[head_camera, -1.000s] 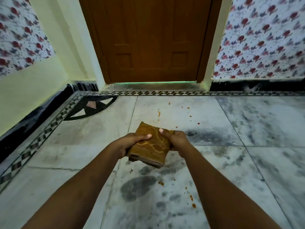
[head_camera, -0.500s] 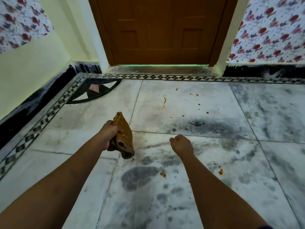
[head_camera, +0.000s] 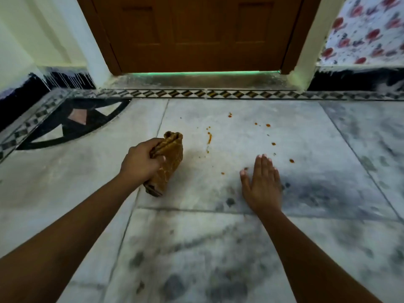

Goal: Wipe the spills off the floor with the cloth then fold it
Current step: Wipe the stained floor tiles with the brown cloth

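The left hand [head_camera: 141, 164] grasps the folded cloth [head_camera: 168, 159] tightly around its middle, low over the floor [head_camera: 306, 132]. The long axis of the cloth runs from near to far, tilted a little to the right. The orange spills [head_camera: 209, 138] lie just to the right of the cloth and a bit farther toward the door [head_camera: 196, 33]. The right hand [head_camera: 262, 186] is flat and released, holding nothing, seemingly pressed on the floor, with spills around its fingertips. I judge the left hand must sweep rightward.
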Demonstrator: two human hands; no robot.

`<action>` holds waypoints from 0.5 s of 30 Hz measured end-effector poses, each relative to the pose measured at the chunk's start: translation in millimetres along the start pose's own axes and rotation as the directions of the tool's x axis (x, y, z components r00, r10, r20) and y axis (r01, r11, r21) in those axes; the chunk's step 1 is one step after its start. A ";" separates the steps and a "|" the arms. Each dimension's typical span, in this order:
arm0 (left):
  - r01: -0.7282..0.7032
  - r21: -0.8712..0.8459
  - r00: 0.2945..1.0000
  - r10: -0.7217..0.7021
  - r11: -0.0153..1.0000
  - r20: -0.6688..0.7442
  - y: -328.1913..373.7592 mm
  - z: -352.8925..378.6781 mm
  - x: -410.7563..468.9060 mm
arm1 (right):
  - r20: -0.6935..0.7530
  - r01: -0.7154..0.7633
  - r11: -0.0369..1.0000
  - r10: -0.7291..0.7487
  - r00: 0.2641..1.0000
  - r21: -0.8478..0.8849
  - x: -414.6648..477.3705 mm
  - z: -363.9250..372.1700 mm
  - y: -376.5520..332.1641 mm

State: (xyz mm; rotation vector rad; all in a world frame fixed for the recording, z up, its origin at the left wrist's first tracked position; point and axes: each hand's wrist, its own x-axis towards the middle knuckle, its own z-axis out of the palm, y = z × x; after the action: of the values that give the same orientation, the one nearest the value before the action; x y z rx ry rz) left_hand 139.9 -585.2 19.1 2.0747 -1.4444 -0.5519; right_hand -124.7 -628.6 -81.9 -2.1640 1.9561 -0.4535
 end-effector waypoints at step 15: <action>-0.026 0.564 0.994 0.082 0.825 -0.074 33.8 40.8 216.3 | 0.046 -0.038 0.999 0.039 0.998 -0.016 17.9 30.2 3.7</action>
State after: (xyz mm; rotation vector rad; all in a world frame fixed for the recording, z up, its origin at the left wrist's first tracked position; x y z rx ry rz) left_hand 164.2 -806.1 4.6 2.4464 -1.7545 0.0202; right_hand -116.1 -648.6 -109.6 -2.1217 1.9789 -0.3800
